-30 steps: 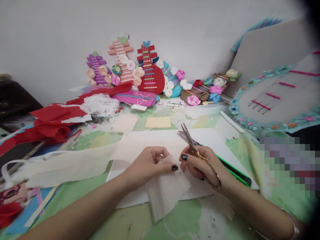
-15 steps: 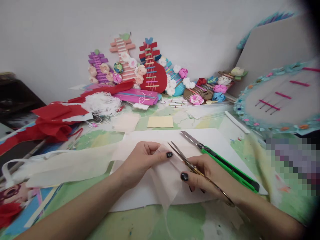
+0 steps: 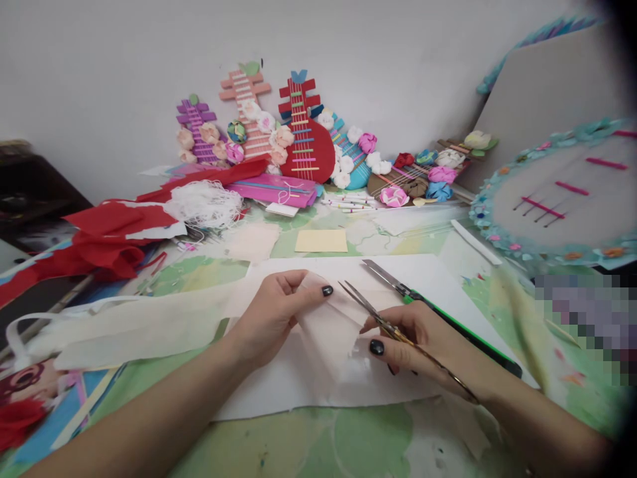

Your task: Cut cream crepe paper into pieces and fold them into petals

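Note:
My left hand (image 3: 279,309) pinches the top of a thin, pale pink piece of tissue paper (image 3: 331,338) and lifts it off a white sheet (image 3: 308,392) on the table. My right hand (image 3: 423,335) is closed on gold-handled scissors (image 3: 378,318), whose blades point up and left toward the tissue, right beside its edge. Both hands have dark nail polish. A green utility knife (image 3: 448,318) with its blade out lies just behind my right hand.
Red crepe paper (image 3: 104,236) and a white thread tangle (image 3: 204,202) lie at the left. Paper guitars with flowers (image 3: 298,133) lean on the back wall. A round grey board with blue trim (image 3: 562,196) stands at the right. A long pale strip (image 3: 124,325) lies left.
My left hand has raised the tissue and moved it slightly up and left. My right hand swung the scissors from pointing up to pointing left at the tissue's edge.

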`<state>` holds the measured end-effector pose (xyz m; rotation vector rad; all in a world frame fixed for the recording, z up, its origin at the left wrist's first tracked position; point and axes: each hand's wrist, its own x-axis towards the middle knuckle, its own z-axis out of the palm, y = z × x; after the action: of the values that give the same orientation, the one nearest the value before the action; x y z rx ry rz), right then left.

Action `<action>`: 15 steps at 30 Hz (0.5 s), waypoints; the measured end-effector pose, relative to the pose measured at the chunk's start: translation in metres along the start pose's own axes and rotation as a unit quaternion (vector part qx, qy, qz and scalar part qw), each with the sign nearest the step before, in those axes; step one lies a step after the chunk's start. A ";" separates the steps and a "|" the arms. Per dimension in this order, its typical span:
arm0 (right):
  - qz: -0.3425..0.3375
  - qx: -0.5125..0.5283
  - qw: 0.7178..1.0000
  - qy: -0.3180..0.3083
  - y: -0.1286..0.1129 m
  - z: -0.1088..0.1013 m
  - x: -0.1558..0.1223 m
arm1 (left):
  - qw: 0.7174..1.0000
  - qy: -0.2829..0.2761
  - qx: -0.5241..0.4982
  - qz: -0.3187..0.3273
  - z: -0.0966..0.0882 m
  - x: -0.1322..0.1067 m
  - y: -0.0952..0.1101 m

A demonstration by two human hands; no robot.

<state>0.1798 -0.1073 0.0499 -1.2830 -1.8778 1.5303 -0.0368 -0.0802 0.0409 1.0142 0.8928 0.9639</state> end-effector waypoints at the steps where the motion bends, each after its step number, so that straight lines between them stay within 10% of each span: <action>1: 0.007 -0.005 1.000 -0.002 -0.001 -0.001 0.000 | 1.000 0.003 -0.006 0.003 0.000 0.000 0.000; 15: 0.001 -0.054 0.998 -0.014 0.007 -0.006 0.001 | 0.999 0.013 0.011 0.030 -0.008 0.004 0.004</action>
<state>0.1866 -0.1031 0.0454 -1.3168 -2.0019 1.4733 -0.0437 -0.0730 0.0422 1.0551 0.9005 1.0210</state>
